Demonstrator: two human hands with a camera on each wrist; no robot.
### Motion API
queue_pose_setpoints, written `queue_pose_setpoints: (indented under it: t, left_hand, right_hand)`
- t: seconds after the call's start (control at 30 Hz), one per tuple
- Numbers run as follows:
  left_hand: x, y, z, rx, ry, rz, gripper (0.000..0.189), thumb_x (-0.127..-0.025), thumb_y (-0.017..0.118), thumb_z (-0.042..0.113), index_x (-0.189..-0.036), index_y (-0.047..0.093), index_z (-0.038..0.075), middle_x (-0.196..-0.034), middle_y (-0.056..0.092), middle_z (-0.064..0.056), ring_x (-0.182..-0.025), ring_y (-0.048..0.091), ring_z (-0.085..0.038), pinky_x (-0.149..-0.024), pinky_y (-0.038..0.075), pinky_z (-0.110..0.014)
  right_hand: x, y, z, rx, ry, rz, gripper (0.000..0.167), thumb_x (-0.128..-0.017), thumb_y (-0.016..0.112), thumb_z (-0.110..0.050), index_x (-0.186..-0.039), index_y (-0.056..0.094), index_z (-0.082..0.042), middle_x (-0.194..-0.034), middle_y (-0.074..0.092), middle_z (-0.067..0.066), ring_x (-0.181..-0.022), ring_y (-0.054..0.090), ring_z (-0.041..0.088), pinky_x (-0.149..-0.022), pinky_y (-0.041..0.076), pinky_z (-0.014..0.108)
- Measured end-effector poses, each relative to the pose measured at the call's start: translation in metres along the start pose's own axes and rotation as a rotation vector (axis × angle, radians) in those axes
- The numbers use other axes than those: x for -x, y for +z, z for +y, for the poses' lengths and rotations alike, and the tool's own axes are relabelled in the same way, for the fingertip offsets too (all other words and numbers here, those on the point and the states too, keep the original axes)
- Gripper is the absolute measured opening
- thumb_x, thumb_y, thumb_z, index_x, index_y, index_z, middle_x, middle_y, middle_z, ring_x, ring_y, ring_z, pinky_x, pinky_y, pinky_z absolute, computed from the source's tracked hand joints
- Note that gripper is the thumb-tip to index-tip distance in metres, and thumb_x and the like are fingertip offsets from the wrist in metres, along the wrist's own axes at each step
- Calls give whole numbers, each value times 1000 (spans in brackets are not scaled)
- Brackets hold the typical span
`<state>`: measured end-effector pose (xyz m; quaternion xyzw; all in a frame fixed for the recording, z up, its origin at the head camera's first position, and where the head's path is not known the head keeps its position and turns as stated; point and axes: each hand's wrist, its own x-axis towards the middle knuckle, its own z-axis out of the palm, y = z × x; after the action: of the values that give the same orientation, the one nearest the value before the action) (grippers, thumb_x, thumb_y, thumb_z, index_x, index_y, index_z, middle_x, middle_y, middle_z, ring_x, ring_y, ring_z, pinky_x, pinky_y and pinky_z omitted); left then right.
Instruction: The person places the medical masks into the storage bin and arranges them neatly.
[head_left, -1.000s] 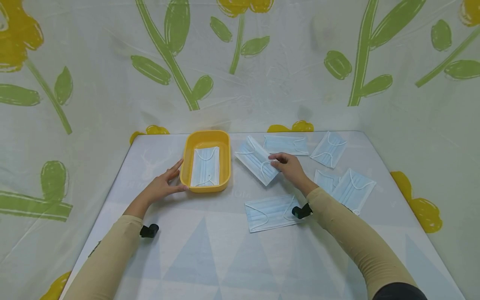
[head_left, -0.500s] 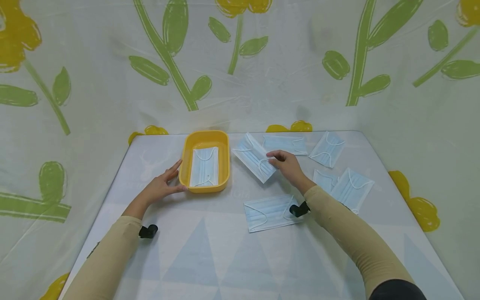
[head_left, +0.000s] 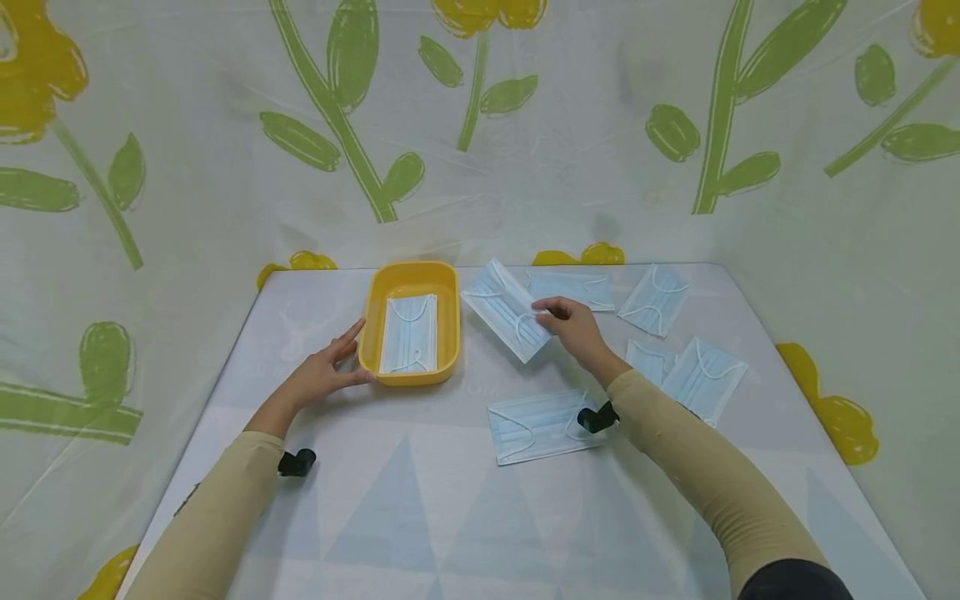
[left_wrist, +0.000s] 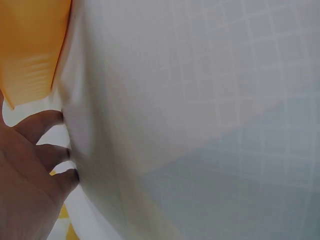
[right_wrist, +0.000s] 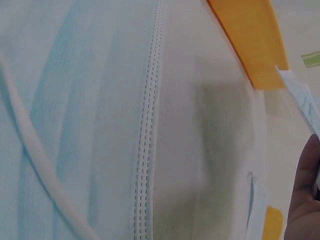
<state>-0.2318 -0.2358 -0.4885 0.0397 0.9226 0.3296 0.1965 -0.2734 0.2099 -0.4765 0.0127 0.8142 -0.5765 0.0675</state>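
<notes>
My right hand [head_left: 577, 329] pinches a light blue face mask [head_left: 506, 308] at its right side. It holds the mask raised and tilted, just right of a yellow tray [head_left: 450, 333]. One folded face mask [head_left: 408, 333], or a small stack, lies flat inside the tray; I cannot tell which. At the tray's left side my left hand [head_left: 318, 375] rests with fingers spread, fingertips and thumb by the wall. In the left wrist view, that hand's fingers [left_wrist: 47, 152] reach to the table beside the tray's outer wall [left_wrist: 32, 50].
More masks lie spread at right: one at the back [head_left: 573, 289], one back right [head_left: 655, 300], and two overlapping, the upper one [head_left: 705, 379] partly over the other [head_left: 647, 358]. Another mask [head_left: 540, 425] lies below my right wrist. A floral curtain [head_left: 540, 200] hangs behind the table.
My right hand has lifted slightly and shifted a little left, bringing the pinched mask up and closer to the tray. The left hand and the tray have not visibly moved.
</notes>
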Motion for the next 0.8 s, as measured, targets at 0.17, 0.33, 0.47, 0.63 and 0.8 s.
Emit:
queue_pose_setpoints:
  t: [0.17, 0.33, 0.47, 0.63, 0.8]
  left_hand:
    - [1, -1, 1, 7, 2, -1, 111, -79, 74, 71, -160, 0, 52, -164, 27, -19, -153, 4, -49, -110, 12, -80]
    - [1, -1, 2, 11, -1, -4, 111, -79, 74, 71, -160, 0, 52, -165, 27, -19, -153, 4, -49, -110, 12, -80]
    - [3, -1, 2, 11, 1, -2, 111, -79, 74, 70, -160, 0, 51, -165, 26, -19, -153, 5, -50, -110, 13, -80]
    - [4, -1, 5, 4, 4, 1, 111, -80, 74, 69, -161, 0, 49, -164, 27, -19, -152, 5, -50, -110, 13, -80]
    - [5, 0, 6, -3, 3, 4, 111, -81, 74, 68, -161, 1, 47, -164, 27, -20, -153, 2, -49, -110, 12, -80]
  right_hand:
    - [1, 1, -1, -5, -4, -3, 24, -102, 64, -16, -125, 69, -12, -130, 61, 6, -110, 53, 27, -101, 51, 37]
    - [0, 4, -4, -12, -17, -7, 24, -102, 65, -17, -125, 69, -12, -130, 62, 6, -110, 54, 27, -102, 52, 38]
    - [-2, 8, -4, -17, -15, -6, 24, -101, 66, -18, -125, 69, -13, -129, 62, 6, -109, 54, 26, -99, 52, 35]
    - [-1, 14, -6, -30, -18, -12, 23, -100, 67, -17, -123, 70, -13, -127, 63, 6, -108, 53, 26, -96, 53, 33]
    - [0, 19, -9, -40, -26, -16, 23, -100, 67, -17, -122, 71, -14, -126, 63, 6, -108, 53, 25, -95, 52, 33]
